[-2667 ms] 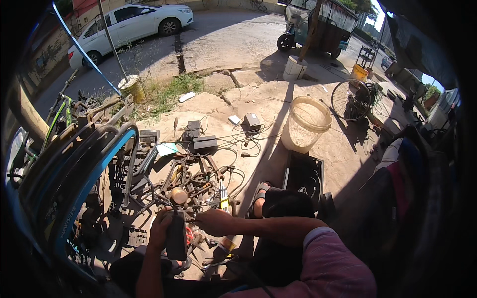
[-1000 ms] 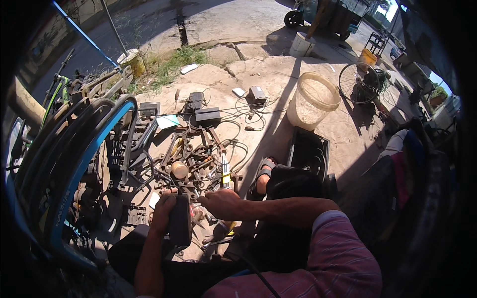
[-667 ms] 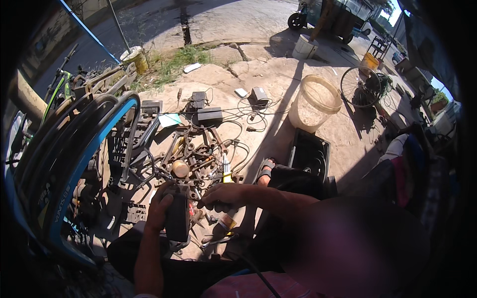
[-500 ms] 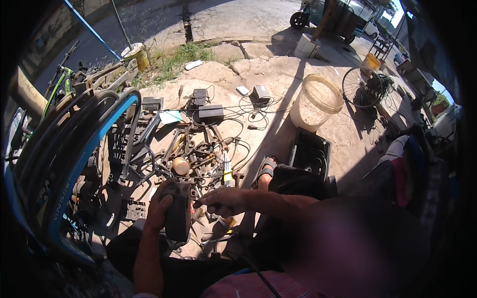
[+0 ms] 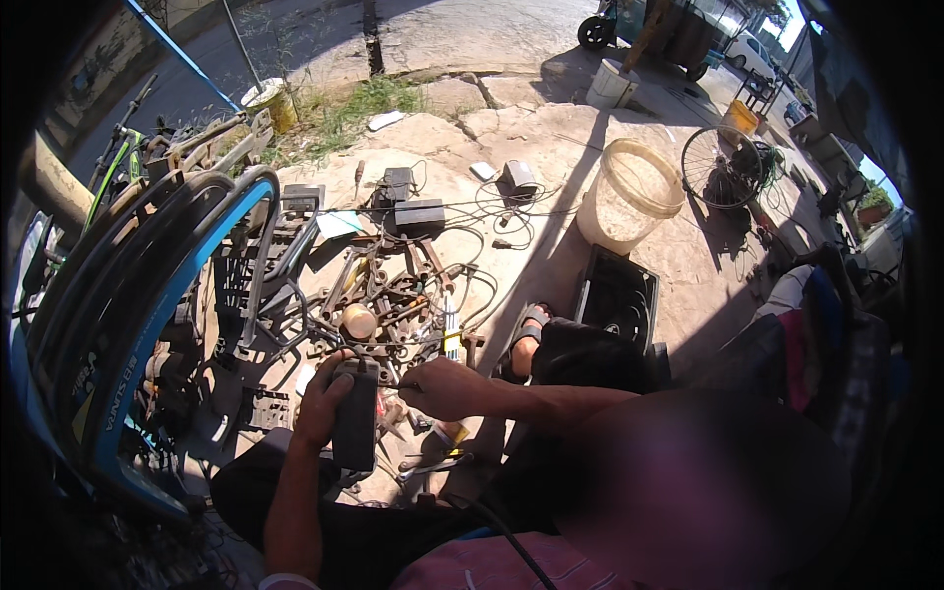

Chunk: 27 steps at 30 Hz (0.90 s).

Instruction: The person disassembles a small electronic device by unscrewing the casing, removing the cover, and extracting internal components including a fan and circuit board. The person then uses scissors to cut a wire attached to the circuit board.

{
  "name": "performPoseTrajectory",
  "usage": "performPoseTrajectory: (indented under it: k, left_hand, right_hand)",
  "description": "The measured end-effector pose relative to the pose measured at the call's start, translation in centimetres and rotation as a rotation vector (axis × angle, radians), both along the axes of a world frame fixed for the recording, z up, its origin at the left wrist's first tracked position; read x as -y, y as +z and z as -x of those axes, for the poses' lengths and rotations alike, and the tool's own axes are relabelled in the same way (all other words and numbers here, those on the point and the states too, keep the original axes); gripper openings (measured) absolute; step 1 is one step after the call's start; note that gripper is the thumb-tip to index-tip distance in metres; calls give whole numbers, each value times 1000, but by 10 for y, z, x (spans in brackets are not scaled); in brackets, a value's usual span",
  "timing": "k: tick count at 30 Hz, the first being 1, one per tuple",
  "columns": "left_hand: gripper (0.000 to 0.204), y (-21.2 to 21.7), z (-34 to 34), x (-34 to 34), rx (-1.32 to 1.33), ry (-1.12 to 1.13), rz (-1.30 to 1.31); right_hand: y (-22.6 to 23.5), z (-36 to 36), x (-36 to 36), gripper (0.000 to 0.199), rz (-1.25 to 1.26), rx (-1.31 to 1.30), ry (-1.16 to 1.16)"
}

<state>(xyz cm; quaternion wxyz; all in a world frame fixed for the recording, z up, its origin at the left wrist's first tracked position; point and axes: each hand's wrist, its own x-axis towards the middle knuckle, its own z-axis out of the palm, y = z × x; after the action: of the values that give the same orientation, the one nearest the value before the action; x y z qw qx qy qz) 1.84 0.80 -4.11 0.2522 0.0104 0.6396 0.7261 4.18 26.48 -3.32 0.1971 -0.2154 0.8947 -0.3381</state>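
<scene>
Left hand: the fingers of the left hand (image 5: 320, 405) are wrapped around a black box (image 5: 355, 423), with the thumb on top.
Right hand: the fingers of the right hand (image 5: 444, 389) are curled in tight on a thin dark rod (image 5: 397, 385), which points at the box. It is too small to tell what kind.
Black box: up off the ground (image 5: 423, 143), above its near edge, long side pointing away from the person.
Tool pile: a heap of rusty tools (image 5: 401, 311) just past the hands, with a round tan thing (image 5: 359, 321) in it.
Foot: a foot in a sandal (image 5: 528, 340), right of the heap.
Black tray: a tray (image 5: 587, 293) right of the foot.
Bucket: a big, pale bucket (image 5: 629, 202) just past the tray.
Bike wheel: a wheel (image 5: 726, 167) toward the ground's right edge.
Grass: green grass (image 5: 379, 101) at the ground's far edge.
</scene>
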Motion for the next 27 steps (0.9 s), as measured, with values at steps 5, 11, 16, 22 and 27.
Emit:
performPoseTrajectory:
  k: [5, 11, 16, 22, 27]
  left_hand:
    - [59, 15, -2, 1, -44, 9, -74]
    - [63, 18, 2, 0, -133, 16, -67]
    - [56, 1, 1, 8, -8, 46, -81]
    - [46, 10, 4, 3, 72, 80, -131]
    - [49, 0, 7, 3, -64, 34, -40]
  right_hand:
    - [21, 18, -16, 34, 435, 772, -145]
    - [-6, 10, -17, 32, 619, 908, -189]
    - [-5, -1, -3, 36, 171, -20, 9]
    - [26, -2, 6, 36, -176, -207, 26]
    - [-6, 17, -13, 26, 381, 335, -9]
